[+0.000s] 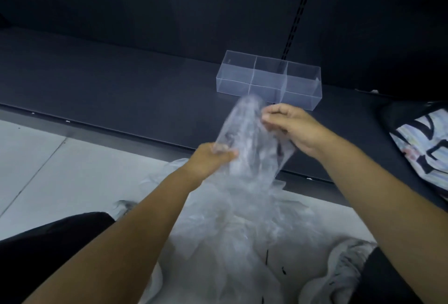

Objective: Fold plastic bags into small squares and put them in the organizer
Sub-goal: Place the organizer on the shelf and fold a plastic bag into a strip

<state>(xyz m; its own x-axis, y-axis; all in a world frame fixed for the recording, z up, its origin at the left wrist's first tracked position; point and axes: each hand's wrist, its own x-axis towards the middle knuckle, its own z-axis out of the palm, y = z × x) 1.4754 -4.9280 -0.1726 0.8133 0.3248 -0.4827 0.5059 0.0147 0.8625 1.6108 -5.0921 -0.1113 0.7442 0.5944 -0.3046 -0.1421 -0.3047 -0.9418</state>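
- Nearest us, a loose pile of clear bags lies on the floor between the person's dark-clad knees.
- Above the pile, both hands hold up one plastic bag, still crumpled and not yet flat or folded.
- Left hand pinches the bag's near left edge, thumb on top and fingers curled under.
- Right hand grips the far right edge with fingers bent around the film. Motion blur hides exactly how tight.
- The bag's long axis runs away from us, near end low and far end up toward the shelf.
- We judge the step as spreading it out before the first fold.
- The organizer, clear with six compartments, sits on the dark shelf straight beyond the bag's far end.
- Its long side runs left to right, across the bag's axis.
- The right hand is nearer to it, so we reckon that hand would do the drop-in.
- No folded square shows in any compartment.
- A patterned fabric bag rests on the shelf far right, well apart.
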